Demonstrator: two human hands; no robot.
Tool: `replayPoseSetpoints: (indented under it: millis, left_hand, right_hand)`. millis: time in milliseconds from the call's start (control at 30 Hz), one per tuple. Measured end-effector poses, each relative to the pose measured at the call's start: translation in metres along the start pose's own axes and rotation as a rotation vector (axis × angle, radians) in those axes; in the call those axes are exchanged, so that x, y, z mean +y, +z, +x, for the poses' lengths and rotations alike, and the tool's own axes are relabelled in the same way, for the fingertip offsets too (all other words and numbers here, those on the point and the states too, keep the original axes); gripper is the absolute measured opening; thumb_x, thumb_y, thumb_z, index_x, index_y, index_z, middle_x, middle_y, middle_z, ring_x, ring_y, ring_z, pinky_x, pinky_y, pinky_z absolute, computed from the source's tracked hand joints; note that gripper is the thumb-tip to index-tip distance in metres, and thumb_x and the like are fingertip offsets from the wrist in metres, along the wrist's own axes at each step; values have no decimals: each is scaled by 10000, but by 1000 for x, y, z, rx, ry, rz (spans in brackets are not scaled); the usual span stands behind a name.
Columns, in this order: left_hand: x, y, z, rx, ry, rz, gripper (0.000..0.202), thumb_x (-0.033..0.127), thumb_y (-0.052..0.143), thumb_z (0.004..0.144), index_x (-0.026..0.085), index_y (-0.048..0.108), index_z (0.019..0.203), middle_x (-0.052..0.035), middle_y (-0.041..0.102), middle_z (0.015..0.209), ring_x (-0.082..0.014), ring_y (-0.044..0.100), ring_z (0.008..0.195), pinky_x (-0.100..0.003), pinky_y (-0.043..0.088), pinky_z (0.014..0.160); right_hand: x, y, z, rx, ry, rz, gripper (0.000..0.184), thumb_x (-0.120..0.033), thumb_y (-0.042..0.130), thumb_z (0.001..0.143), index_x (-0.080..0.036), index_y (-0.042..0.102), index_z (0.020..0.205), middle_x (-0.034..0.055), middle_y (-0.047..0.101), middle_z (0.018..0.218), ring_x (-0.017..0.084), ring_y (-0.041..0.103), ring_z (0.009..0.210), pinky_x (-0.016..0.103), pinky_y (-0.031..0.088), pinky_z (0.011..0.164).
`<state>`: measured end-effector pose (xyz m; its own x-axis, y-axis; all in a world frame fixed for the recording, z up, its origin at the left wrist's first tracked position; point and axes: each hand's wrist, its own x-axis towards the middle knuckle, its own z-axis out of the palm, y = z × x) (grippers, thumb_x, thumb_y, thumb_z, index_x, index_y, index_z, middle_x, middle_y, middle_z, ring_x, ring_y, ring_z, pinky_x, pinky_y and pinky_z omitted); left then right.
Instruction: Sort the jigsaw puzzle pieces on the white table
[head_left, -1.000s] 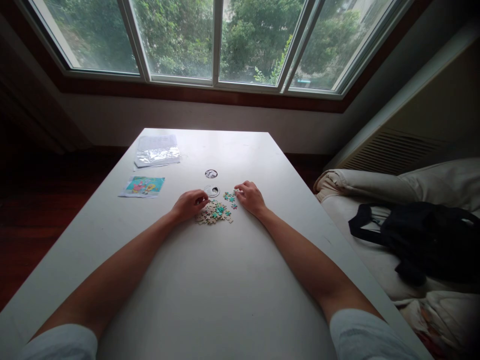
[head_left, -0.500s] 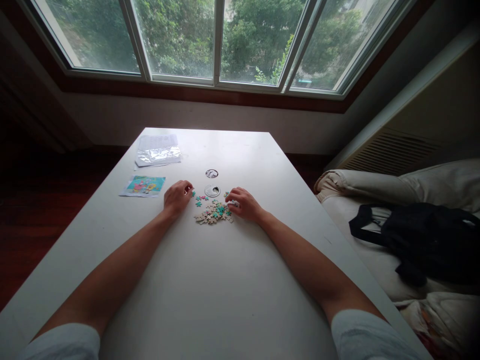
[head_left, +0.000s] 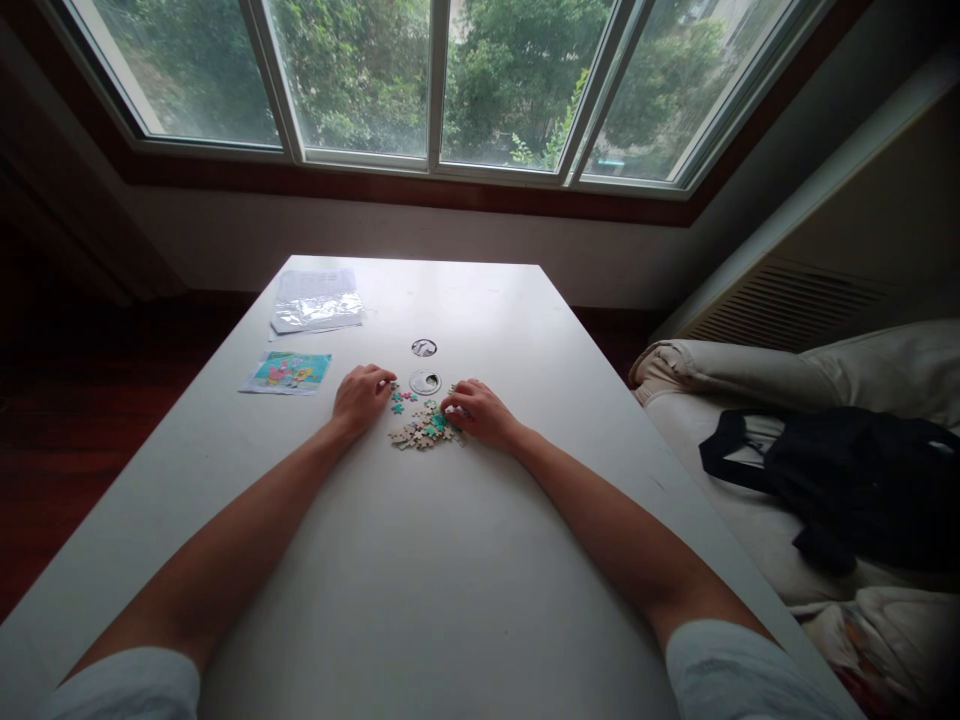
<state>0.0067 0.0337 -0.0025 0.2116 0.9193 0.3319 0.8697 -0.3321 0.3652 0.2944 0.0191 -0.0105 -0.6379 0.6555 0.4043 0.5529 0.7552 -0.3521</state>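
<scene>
A loose pile of jigsaw puzzle pieces (head_left: 421,432), some turquoise and some bare-backed, lies on the white table (head_left: 450,560). My left hand (head_left: 363,398) is left of it, thumb and forefinger close together at a small puzzle piece beside a few separate turquoise and pink pieces (head_left: 403,398). Over the pile's right side, my right hand (head_left: 481,412) has its fingers bent and a little apart, touching the pieces; its fingertips partly hide what lies under them. A colourful cartoon picture sheet (head_left: 289,373) lies flat beyond my left hand.
Two round fittings, a far disc (head_left: 424,348) and a near disc (head_left: 425,382), sit in the tabletop behind the pile. Papers in a clear plastic sleeve (head_left: 315,302) lie far left. A sofa (head_left: 690,410) with a black bag (head_left: 862,480) stands at the right, below a window (head_left: 360,80).
My left hand has shifted slightly right, its fingers reaching nearer the separate pieces. My right hand has moved a little left over the pile.
</scene>
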Motion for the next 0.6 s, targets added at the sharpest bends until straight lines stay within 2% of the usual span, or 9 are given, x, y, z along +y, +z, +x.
replayPoseSetpoints:
  millis: [167, 300, 467, 600]
  left_hand:
    - [2, 3, 0, 15, 134, -56, 208, 264, 555, 919, 254, 747, 1000, -52, 712, 1086, -254, 585, 1042, -415, 451, 973]
    - [1, 2, -1, 37, 120, -49, 172, 257, 575, 904, 251, 742, 943, -62, 705, 1032, -259, 581, 1005, -429, 458, 947]
    - [-2, 3, 0, 52, 80, -51, 157, 233, 587, 883, 250, 742, 906, -61, 698, 972, -257, 575, 965, -420, 466, 923]
    - [-2, 5, 0, 35, 108, -50, 205, 248, 560, 907, 245, 760, 949, -65, 705, 1022, -257, 567, 1001, -423, 457, 955]
  right_hand:
    - [-3, -1, 3, 1, 39, 102, 72, -279, 686, 898, -236, 698, 954, 49, 647, 958, 197, 568, 923, 341, 426, 894]
    - [-5, -4, 3, 26, 72, 226, 53, -269, 674, 886, -222, 679, 861, 38, 653, 879, 184, 580, 862, 332, 449, 847]
    - [-2, -4, 0, 190, 261, 351, 41, -243, 621, 840, -211, 640, 856, 24, 671, 860, 164, 588, 807, 269, 455, 687]
    - [11, -6, -1, 323, 390, 244, 30, -209, 576, 813, -208, 604, 823, -9, 641, 755, 138, 547, 689, 265, 441, 664]
